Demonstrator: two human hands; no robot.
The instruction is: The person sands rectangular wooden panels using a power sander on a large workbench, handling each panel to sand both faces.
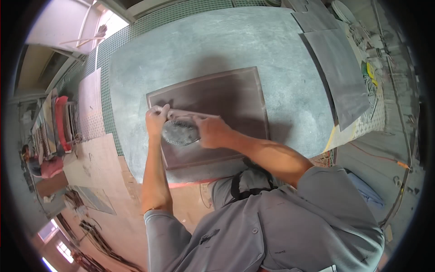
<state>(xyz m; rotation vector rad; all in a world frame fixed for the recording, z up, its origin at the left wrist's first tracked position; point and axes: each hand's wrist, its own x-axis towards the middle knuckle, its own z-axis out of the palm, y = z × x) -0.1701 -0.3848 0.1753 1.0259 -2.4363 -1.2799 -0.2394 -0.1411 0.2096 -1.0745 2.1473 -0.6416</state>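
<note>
A dark brown rectangular panel (231,99) with a thin lighter border lies on a large blue-green tabletop (167,59). Above its left half, both my hands are closed around a straight brownish bar (192,113). My left hand (156,117) curls round the bar's left end, thumb up. My right hand (214,131) grips its right part from the near side. Between my hands, just below the bar, is a dark grey oval (180,132) with a rough, beaded-looking rim. Whether the oval is joined to the bar I cannot tell. My fingertips are partly hidden.
Dark grey sheets (337,72) lie along the table's right side. Green grating (106,95) runs behind and left of the tabletop. At the far left a person in a red top (47,168) is near stacked boards. An orange cable connector (402,164) lies at the right.
</note>
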